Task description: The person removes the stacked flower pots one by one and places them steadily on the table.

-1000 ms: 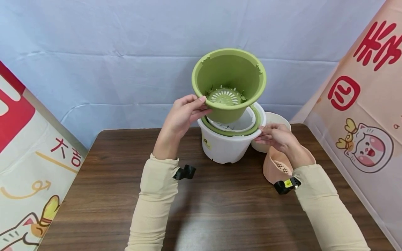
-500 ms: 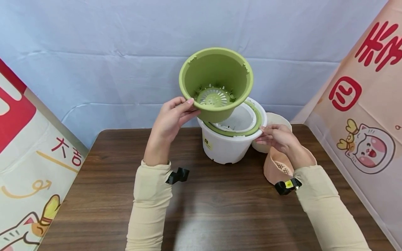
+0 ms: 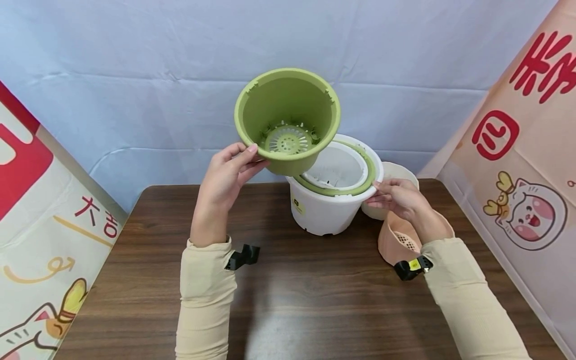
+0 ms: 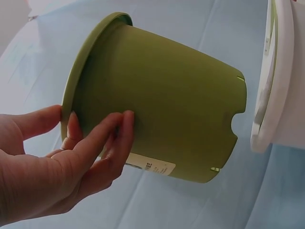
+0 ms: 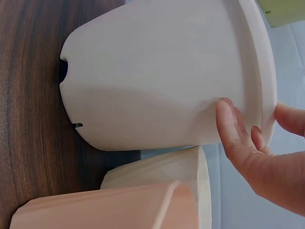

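Note:
My left hand [image 3: 227,182] pinches the near-left rim of a green plastic flower pot [image 3: 290,100], thumb on the rim and fingers under it. The pot is held up in the air, its slotted bottom showing inside. In the left wrist view a printed label [image 4: 150,163] shows on its wall. My right hand [image 3: 400,197] pinches the right rim of a large white flower pot [image 3: 321,215] standing on the table. Nested inside that pot are a green pot [image 3: 368,181] and a smaller white pot [image 3: 342,162].
Right of the white pot stand a cream pot [image 3: 398,172] and, nearer to me, a peach pot [image 3: 393,242] with a holed bottom, partly behind my right wrist. The dark wooden table [image 3: 297,305] meets a pale blue cloth [image 3: 180,110] at the back.
My left hand has carried the green pot leftward, from above the white pot to its upper left, uncovering more of the nested pots. The right hand stays on the white rim.

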Demonstrator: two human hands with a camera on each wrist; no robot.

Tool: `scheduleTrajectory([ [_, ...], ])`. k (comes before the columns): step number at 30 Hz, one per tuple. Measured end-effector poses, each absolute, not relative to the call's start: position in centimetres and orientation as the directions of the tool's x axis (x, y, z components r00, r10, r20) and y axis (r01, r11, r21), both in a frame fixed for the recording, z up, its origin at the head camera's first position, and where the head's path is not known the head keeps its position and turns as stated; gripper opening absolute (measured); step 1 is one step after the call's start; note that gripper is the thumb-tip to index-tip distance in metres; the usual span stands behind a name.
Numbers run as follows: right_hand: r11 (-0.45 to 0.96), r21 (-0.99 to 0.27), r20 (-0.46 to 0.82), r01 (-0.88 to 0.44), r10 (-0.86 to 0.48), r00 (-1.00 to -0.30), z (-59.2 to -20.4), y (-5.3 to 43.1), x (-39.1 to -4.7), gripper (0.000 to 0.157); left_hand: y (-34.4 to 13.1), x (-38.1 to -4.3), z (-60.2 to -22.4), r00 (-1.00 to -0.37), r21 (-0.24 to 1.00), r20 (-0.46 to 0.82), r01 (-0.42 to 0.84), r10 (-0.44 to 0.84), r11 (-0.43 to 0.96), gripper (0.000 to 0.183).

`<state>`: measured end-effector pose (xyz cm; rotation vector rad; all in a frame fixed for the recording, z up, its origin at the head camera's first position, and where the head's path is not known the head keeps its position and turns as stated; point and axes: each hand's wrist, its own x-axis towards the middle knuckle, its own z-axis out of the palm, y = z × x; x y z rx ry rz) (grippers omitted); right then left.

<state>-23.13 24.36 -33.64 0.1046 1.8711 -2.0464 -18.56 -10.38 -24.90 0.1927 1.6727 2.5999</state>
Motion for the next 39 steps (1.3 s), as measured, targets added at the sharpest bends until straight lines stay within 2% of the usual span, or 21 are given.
scheduleTrajectory([
  [16, -0.037, -0.952, -0.288, 0.303, -0.222, -0.932, -33.8, 24.4, -23.3, 0.021, -13.3, -18.2, -26.4, -0.999, 0.892, 0.054, 0.044, 0.009, -0.451, 0.022],
  [24, -0.045, -0.953, -0.283, 0.3, -0.228, -0.932, -33.8, 24.4, -23.2, 0.018, -14.0, -18.2, -27.3, -0.999, 0.885, 0.035, 0.049, -0.039, -0.463, 0.026],
  [39, -0.062, -0.951, -0.281, 0.303, -0.235, -0.93, -33.8, 24.4, -23.2, 0.016, -15.2, -18.7, -30.4, -0.993, 0.898, -0.083, -0.036, -0.089, -0.438, 0.026],
])
